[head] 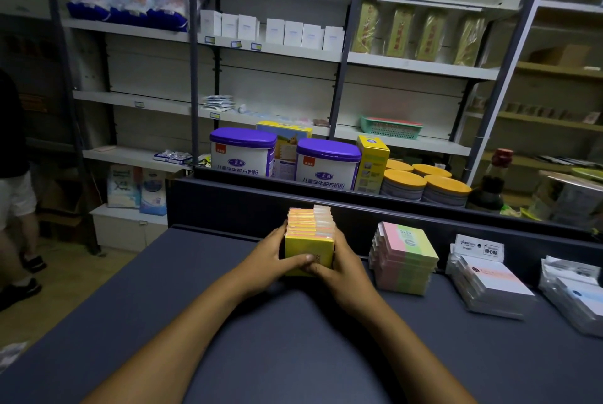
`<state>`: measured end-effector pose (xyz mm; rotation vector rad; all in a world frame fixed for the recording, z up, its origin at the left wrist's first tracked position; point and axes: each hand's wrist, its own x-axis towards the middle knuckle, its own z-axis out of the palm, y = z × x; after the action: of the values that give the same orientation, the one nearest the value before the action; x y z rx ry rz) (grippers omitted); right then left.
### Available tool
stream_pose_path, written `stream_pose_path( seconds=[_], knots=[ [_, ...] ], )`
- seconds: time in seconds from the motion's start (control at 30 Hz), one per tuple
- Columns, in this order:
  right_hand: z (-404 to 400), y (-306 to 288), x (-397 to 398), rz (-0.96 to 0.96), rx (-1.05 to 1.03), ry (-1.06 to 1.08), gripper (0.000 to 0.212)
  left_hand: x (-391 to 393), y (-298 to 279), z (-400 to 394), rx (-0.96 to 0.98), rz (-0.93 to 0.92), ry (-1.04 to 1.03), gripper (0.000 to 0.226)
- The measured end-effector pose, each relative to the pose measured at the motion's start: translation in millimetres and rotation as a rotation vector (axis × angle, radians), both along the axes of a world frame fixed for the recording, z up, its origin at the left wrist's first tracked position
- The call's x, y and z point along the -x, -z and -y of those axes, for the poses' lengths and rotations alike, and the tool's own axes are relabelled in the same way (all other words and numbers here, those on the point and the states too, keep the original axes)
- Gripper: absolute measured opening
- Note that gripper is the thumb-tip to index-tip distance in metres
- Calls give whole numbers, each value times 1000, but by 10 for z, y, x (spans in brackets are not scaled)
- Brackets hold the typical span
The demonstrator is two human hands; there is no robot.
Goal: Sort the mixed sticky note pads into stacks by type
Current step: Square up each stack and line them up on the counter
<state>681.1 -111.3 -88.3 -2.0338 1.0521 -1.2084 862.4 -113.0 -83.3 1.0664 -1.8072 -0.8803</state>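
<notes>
Fingers (321, 268) of both hands are being curled round a block of yellow sticky note pads (309, 240), which is being clasped from either side. The left hand (272, 255) is being pressed against the block's left face with its thumb laid across the near face; the right hand (342, 260) is being wrapped round the right face. The block is being held at the middle of a dark blue-grey table (261, 338), matt and smooth, with its lower edge apparently against the surface. Its pads are being kept on edge, squared into a box shape, with the long axis running away from the person toward the raised back ledge (244, 204). Glossy wrapping and orange and pink layers are being shown along the top.

To the right, well apart, a stack of pink-and-green pads (404, 260) is being kept flat. Further right, a stack of white pads (489, 283) in clear film is lying, then another wrapped stack (577, 296) at the frame's edge. Purple-lidded tins (243, 151) are being stored behind the ledge.
</notes>
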Motion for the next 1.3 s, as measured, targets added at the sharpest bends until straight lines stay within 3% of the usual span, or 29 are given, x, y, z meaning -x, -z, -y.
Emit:
stream_pose_path(
  seconds=[0.33,0.43,0.63,0.7,0.83,0.93,1.07,1.17,1.3],
  knots=[
    [-14,6,9,-18,-15,6,68,1,40,48,-9,37,37,51],
    [-23,18,14,-57,-21,16,68,7,72,58,-37,68,47,56],
    [-41,-114,30,112,-146,-5,62,-40,-65,58,-65,-181,-143,85],
    [-40,-171,6,170,-160,0,67,-36,-117,39,-89,-313,-147,84],
    [-49,-200,-69,343,-349,13,102,26,-132,22,-175,-579,-69,77],
    [-44,-166,-112,534,-507,-124,91,58,-110,27,-232,-666,75,71],
    [-15,-205,-38,577,-450,-111,85,-18,-124,58,-277,-580,154,84],
    [15,-222,66,401,-347,-71,84,-161,-127,86,-286,-434,103,89],
    [-13,-202,183,160,-278,-114,91,-280,-86,89,-250,-98,126,92]
  ],
)
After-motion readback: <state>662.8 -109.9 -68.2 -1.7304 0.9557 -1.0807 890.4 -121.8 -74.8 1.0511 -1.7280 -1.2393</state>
